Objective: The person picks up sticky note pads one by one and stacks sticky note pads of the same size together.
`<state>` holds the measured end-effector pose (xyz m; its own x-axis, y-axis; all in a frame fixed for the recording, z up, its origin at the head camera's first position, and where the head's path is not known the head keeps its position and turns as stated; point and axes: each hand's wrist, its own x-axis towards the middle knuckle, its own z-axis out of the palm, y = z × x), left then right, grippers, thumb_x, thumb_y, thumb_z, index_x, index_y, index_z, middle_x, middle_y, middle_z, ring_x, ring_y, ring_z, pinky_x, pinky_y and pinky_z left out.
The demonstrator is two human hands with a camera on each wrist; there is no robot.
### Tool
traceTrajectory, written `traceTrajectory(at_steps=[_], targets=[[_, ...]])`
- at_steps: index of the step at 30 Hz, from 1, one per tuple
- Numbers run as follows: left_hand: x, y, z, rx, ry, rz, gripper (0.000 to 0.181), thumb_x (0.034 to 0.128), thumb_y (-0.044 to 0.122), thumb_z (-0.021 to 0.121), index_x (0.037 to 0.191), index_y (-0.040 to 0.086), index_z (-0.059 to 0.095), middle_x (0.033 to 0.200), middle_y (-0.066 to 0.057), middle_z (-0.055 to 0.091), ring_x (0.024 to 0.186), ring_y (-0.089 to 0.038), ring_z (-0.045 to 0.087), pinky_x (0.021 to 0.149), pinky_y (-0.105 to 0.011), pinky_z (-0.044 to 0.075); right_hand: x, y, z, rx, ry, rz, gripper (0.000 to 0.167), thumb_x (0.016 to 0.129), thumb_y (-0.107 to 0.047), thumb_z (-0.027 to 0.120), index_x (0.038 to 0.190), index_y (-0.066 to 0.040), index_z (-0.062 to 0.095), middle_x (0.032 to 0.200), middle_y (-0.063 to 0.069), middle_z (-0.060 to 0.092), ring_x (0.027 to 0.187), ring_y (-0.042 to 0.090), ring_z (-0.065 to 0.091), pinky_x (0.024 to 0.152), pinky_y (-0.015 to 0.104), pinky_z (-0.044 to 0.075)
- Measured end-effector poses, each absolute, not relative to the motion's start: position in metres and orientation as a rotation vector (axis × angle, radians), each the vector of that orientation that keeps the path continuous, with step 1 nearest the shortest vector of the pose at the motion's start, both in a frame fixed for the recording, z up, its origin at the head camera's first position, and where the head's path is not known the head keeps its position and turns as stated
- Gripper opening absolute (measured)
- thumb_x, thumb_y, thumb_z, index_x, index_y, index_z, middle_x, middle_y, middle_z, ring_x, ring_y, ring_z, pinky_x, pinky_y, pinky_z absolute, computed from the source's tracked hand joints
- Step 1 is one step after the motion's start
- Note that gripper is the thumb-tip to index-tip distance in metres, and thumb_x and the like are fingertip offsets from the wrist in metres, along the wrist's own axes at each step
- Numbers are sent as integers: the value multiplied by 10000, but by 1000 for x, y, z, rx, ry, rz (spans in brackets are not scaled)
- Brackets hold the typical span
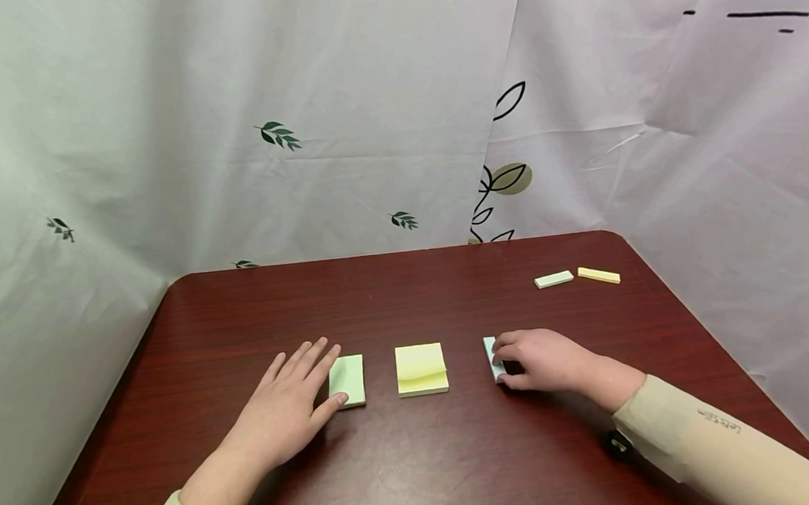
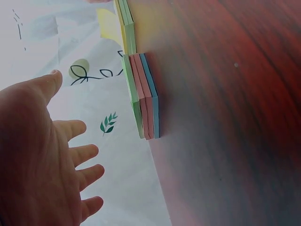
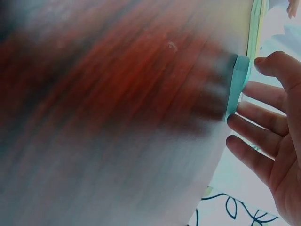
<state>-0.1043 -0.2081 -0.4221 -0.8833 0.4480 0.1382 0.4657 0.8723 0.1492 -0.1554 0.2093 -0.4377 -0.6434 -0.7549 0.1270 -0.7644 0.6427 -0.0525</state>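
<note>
A stack of sticky notes (image 1: 346,380) with a light green top lies on the table; pink and blue layers show from the side in the left wrist view. My left hand (image 1: 285,416) is beside and partly above it, fingers spread, thumb over its near right edge. A narrow light blue sticky-note pad (image 1: 490,354) lies to the right, partly covered by my right hand (image 1: 544,360). The right fingers, loosely bent, reach onto this pad (image 3: 241,70), without a plain grip. Between the hands sits a yellow sticky-note pad (image 1: 420,362), its top sheet lifted at the near side.
Farther back on the right lie a narrow pale green pad (image 1: 553,279) and a narrow yellow pad (image 1: 599,275). The dark red-brown table (image 1: 421,465) has rounded far corners. A white curtain (image 1: 363,89) with leaf prints hangs behind and around it.
</note>
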Motion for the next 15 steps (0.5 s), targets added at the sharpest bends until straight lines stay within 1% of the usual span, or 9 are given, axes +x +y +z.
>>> traceTrajectory(at_steps=[7,15], targets=[[-104,-207,-421,-720,-2944,-272,699,988,573,478,1538,153,380,1588,-87,329,1454,-327,299,1162,-554,165,-154,210,-439,1250,-2790,152,185,858,-312,726,956,-156,712,1073,-9,630,906,129,616,762,328,529],[-105,-207,-421,-720,-2947,-259,695,988,559,491,1545,164,367,1590,-90,325,1462,-319,283,1163,-550,166,-154,212,-439,1226,-2741,202,284,855,-354,727,1079,-183,691,1058,-62,607,974,112,600,807,330,528]])
